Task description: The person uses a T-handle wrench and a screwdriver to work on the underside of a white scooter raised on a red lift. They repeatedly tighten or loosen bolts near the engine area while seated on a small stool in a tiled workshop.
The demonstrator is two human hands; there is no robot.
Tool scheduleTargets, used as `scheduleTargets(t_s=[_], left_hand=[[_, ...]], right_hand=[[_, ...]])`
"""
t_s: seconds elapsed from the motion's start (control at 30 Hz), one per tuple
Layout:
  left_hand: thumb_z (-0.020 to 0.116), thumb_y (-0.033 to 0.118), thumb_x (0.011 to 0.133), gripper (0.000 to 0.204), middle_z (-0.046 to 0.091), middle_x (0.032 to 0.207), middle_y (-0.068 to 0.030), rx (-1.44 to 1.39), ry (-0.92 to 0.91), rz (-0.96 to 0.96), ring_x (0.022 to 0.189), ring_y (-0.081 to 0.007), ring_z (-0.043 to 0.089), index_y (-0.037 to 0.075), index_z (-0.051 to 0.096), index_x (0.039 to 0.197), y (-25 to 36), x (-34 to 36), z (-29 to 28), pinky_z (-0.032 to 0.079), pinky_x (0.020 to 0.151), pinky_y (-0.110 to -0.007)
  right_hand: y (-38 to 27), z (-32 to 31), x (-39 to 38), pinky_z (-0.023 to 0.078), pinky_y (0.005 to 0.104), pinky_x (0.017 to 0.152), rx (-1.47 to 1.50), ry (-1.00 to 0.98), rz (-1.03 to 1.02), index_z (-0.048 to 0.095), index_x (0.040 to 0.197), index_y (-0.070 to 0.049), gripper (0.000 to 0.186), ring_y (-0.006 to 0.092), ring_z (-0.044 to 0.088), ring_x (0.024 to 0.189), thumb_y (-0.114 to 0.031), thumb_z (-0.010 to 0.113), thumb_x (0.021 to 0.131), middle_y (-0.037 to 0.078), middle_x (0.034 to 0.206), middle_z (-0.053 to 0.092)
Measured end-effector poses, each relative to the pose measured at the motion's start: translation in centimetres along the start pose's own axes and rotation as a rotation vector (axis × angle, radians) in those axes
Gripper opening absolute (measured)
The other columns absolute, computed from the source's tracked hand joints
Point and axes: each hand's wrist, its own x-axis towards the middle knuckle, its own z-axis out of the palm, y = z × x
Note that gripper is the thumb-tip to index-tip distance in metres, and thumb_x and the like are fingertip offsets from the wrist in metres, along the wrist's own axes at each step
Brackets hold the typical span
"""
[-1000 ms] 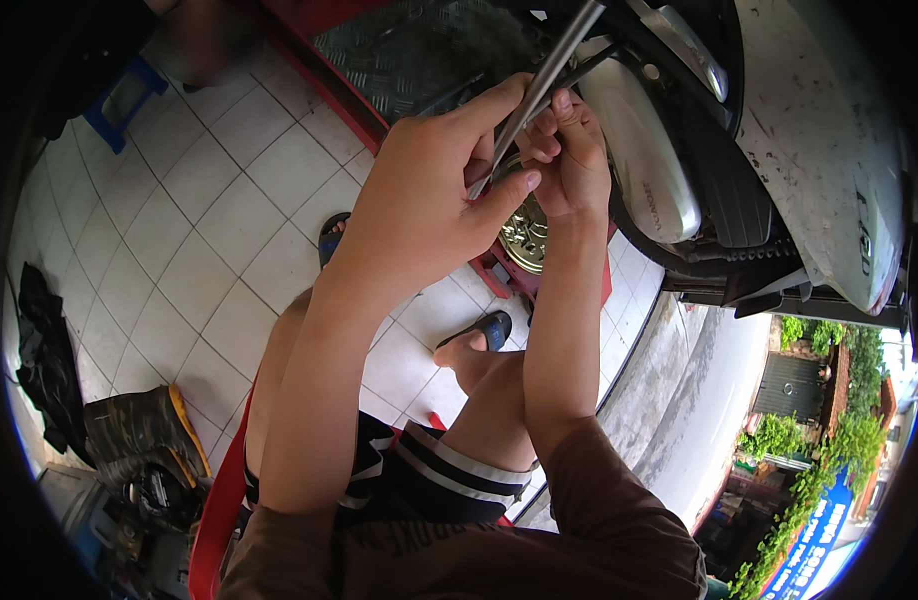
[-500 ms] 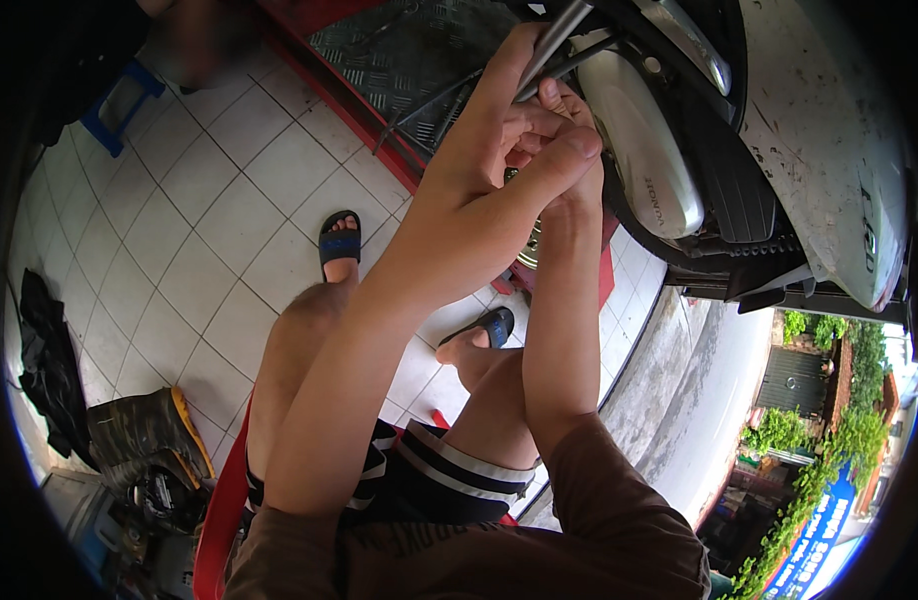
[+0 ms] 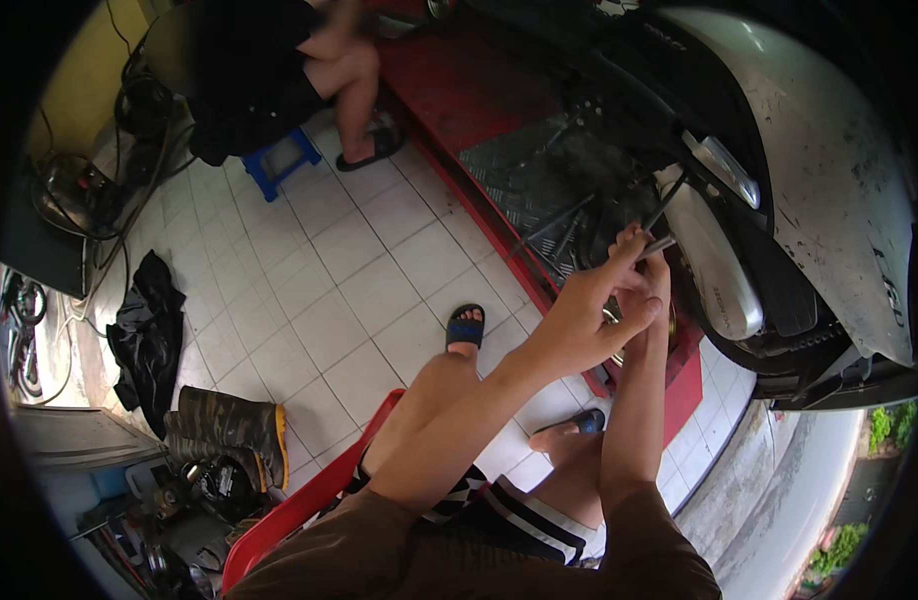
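My two hands are close together beside the scooter's silver side cover (image 3: 714, 270). My left hand (image 3: 594, 315) is closed, its thumb stretched across toward the right wrist. My right hand (image 3: 657, 278) has its fingers bent up against the left ones. Between them pokes the end of a metal rod (image 3: 659, 246), and both hands seem wrapped round it. A thin dark rod (image 3: 666, 203) slants up from the fingertips toward the scooter; whether the two rods are one tool I cannot tell. The fingers hide the gripped part.
The scooter (image 3: 829, 150) stands on a red lift platform (image 3: 449, 165) with a patterned metal plate. At upper left a person (image 3: 244, 75) sits on a blue stool (image 3: 277, 165). Camouflage boots (image 3: 229, 430) and a black cloth (image 3: 147, 330) lie left on the tiles. A red chair (image 3: 279, 525) is under me.
The view has swung left, bringing the seated person and more floor into sight. My joined hands are farther from the camera, and the metal rod now shows only a short end.
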Motion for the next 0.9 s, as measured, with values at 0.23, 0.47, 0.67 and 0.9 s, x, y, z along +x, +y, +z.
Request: scheduleTargets(t_s=[0.23, 0.47, 0.67, 0.9], left_hand=[[0.061, 0.021, 0.093, 0.065, 0.065, 0.081, -0.016, 0.399, -0.268, -0.405, 0.07, -0.0281, 0.066, -0.004, 0.02, 0.136, 2.4, -12.3, 0.8, 0.052, 0.062, -0.036], [0.042, 0.052, 0.098, 0.06, 0.064, 0.086, -0.0234, 0.472, -1.145, -0.749, 0.083, -0.035, 0.064, -0.003, 0.065, 0.094, 5.6, -30.3, 0.6, 0.05, 0.076, -0.043], [0.037, 0.079, 0.083, 0.095, 0.06, 0.122, -0.0247, 0.735, -1.313, -0.86, 0.113, -0.0371, 0.058, -0.004, 0.055, 0.126, 9.2, -30.9, 0.8, 0.045, 0.096, -0.042], [0.055, 0.073, 0.078, 0.102, 0.037, 0.147, -0.0211, 0.459, -1.38, -0.999, 0.137, -0.0299, 0.035, -0.004, 0.038, 0.141, 10.8, -30.6, 0.8, 0.032, 0.109, -0.04]], right_hand=[[3.7, -2.5, -7.7, 0.029, 0.0226, 0.045, -0.241, -0.004, 0.047, 0.054, 0.076, -0.01, 0.021, 0.0066, 0.042, 0.049, -0.02, 0.051, 0.094, -0.001, 0.062, 0.05], [1.2, -2.6, -20.9, 0.033, 0.0268, 0.044, -0.227, -0.073, 0.144, 0.048, 0.075, -0.006, 0.024, 0.0126, 0.041, 0.047, -0.018, 0.051, 0.095, 0.002, 0.056, 0.041], [-2.9, -0.6, -29.6, 0.03, 0.027, 0.041, -0.414, -0.059, 0.086, 0.048, 0.075, -0.004, 0.027, 0.0129, 0.04, 0.046, -0.021, 0.05, 0.096, 0.003, 0.056, 0.041], [-6.0, 1.6, -36.5, 0.032, 0.0263, 0.045, -0.496, -0.02, 0.007, 0.051, 0.076, -0.004, 0.028, 0.0126, 0.043, 0.047, -0.023, 0.052, 0.096, 0.003, 0.056, 0.046]])
